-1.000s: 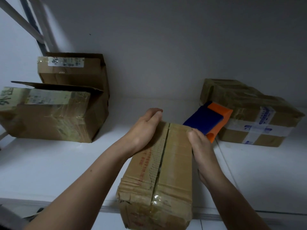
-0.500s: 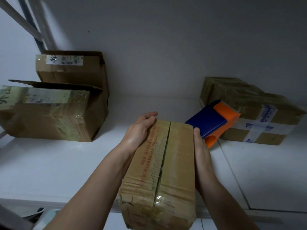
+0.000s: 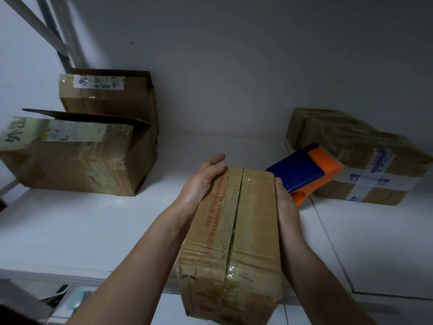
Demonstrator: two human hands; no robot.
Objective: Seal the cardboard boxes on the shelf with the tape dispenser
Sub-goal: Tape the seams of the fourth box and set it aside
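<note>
Head view: a long brown cardboard box (image 3: 234,231) with an untaped centre seam lies lengthwise on the white shelf (image 3: 93,231), its near end overhanging the front edge. The left hand (image 3: 201,181) and right hand (image 3: 287,207) press flat against its two long sides, fingers extended and not curled round anything. The blue and orange plastic tape dispenser (image 3: 304,174) lies on the shelf just beyond the right hand, leaning against a taped brown box (image 3: 365,160) at right; two open-flapped cardboard boxes (image 3: 77,160) stand at left.
</note>
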